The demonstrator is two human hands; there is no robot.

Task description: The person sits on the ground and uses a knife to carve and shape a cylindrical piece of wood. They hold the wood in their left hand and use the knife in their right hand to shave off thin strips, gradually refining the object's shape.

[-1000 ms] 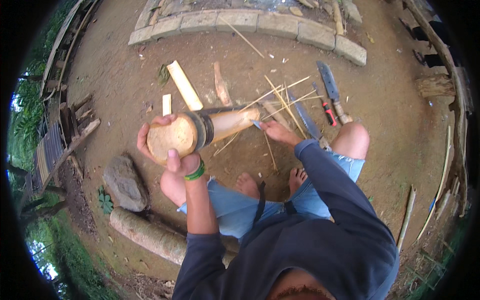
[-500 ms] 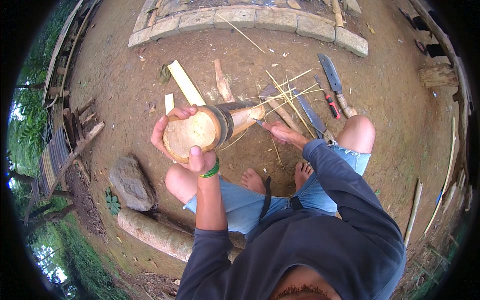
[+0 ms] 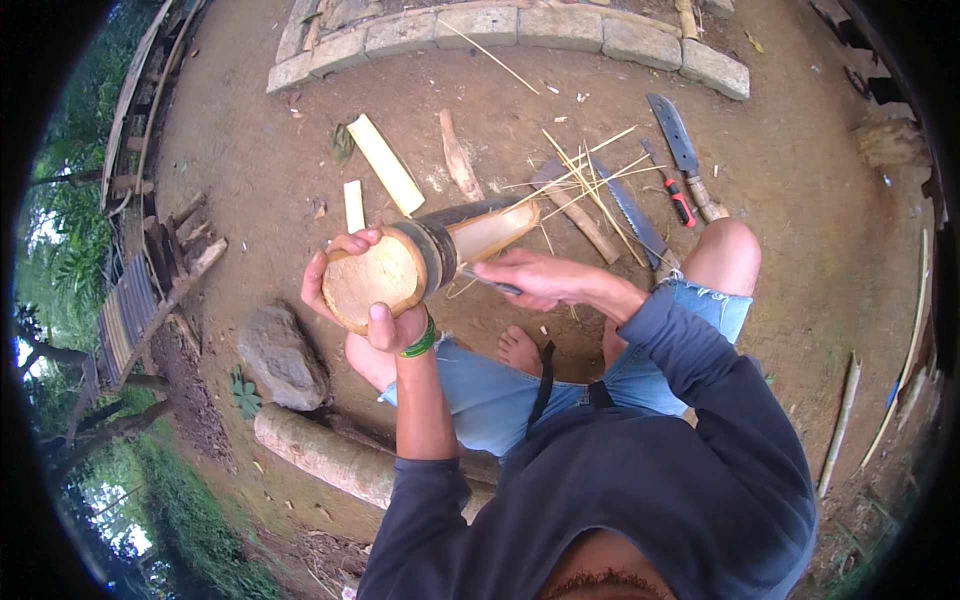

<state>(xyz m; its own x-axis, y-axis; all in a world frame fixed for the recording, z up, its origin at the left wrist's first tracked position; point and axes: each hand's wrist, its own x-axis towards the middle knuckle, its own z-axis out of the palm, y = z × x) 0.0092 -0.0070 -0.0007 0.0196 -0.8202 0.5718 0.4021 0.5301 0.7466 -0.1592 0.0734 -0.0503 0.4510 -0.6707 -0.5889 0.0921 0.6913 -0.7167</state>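
Note:
My left hand [image 3: 405,328] grips a drum-shaped bamboo or wooden piece [image 3: 375,285] by its pale round end. Fingers wrap the far rim and the thumb presses the near side. Dark bands [image 3: 437,255] circle the piece behind that end, and a hollowed, pale tongue [image 3: 500,228] stretches off to the right. Closed around a small knife [image 3: 503,287], my right hand [image 3: 545,278] is just below the tongue. The knife's tip is beside the dark bands; whether it touches them I cannot tell.
Beyond the right hand lie thin split strips [image 3: 590,190], a saw [image 3: 630,215], a wooden-handled tool [image 3: 585,225], a machete [image 3: 675,135] and a red-and-black-handled tool [image 3: 680,203]. Pale split pieces [image 3: 385,165] rest farther off. At left are a rock [image 3: 283,358] and a log [image 3: 325,455].
The right hand and knife have moved left, from the tongue's far end to beside the dark bands. The left hand keeps its grip. The whole view has shifted slightly.

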